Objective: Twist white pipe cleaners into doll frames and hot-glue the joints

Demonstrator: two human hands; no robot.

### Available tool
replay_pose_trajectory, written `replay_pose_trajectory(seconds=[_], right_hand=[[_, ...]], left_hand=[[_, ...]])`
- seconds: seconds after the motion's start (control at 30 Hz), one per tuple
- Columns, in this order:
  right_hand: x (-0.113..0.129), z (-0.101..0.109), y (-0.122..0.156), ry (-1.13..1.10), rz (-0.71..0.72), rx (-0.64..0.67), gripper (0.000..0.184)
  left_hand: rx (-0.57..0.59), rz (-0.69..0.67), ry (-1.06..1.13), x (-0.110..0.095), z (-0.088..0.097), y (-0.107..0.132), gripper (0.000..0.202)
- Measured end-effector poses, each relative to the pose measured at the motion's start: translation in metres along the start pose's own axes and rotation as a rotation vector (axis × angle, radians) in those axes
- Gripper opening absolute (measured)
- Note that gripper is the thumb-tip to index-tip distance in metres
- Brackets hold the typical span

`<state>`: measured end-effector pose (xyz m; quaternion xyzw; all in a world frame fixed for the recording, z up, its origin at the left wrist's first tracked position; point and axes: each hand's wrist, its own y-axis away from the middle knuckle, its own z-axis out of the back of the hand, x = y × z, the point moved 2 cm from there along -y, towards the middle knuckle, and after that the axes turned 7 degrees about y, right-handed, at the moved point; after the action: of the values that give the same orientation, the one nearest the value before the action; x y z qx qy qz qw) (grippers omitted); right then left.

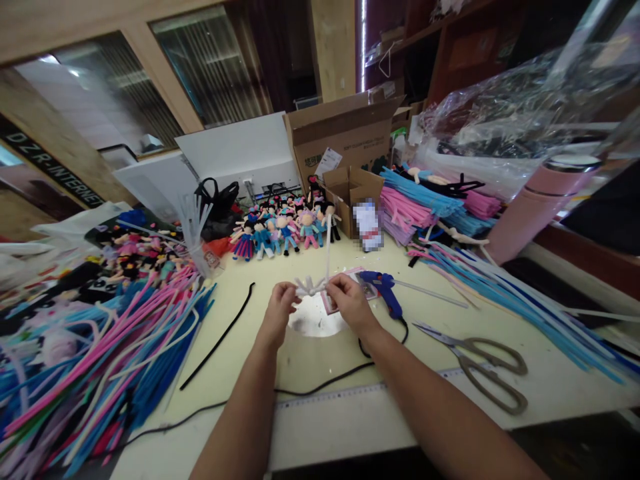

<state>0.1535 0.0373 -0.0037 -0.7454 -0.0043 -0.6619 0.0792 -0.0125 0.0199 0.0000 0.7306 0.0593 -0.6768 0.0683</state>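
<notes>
Between my two hands is a white pipe cleaner (311, 287), bent into several loops, with one straight length standing up near my right hand. My left hand (283, 303) pinches its left end. The fingers of my right hand (347, 298) are closed on its right end. Below it lies a shiny whitish sheet (317, 320). A blue glue gun (385, 290) with a clear glue stick rests just right of my right hand, partly over a pink-edged card (331, 301). Scissors (470, 360) with olive handles lie open further right. A single black pipe cleaner (220, 337) is left of my left hand.
Small pipe-cleaner dolls (285, 230) stand in rows at the back, beside a cardboard box (345, 137). Bundles of coloured pipe cleaners (150, 333) cover the left side; more (525, 293) lie right, near a pink thermos (543, 207). A black cable (325, 385) crosses the front by a ruler (340, 395).
</notes>
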Motion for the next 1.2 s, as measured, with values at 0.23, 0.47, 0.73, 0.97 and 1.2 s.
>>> replay_pose_trajectory(seconds=[0.23, 0.47, 0.73, 0.97, 1.2], right_hand=[[0.006, -0.004, 0.009, 0.274, 0.193, 0.008, 0.015], [0.002, -0.005, 0.009, 0.304, 0.176, 0.044, 0.015], [-0.005, -0.007, 0.004, 0.155, 0.023, 0.062, 0.017], [-0.015, -0.009, -0.003, -0.095, -0.131, 0.128, 0.023], [-0.012, -0.01, -0.001, -0.161, -0.116, 0.103, 0.021]], left_hand=[[0.227, 0.353, 0.287, 0.004, -0.012, 0.005, 0.04], [0.252, 0.29, 0.295, 0.001, -0.01, 0.004, 0.025], [0.231, 0.13, 0.237, -0.003, -0.009, 0.005, 0.024], [0.231, -0.014, 0.086, 0.001, -0.005, 0.002, 0.023], [0.2, -0.117, -0.067, -0.005, -0.005, 0.004, 0.022]])
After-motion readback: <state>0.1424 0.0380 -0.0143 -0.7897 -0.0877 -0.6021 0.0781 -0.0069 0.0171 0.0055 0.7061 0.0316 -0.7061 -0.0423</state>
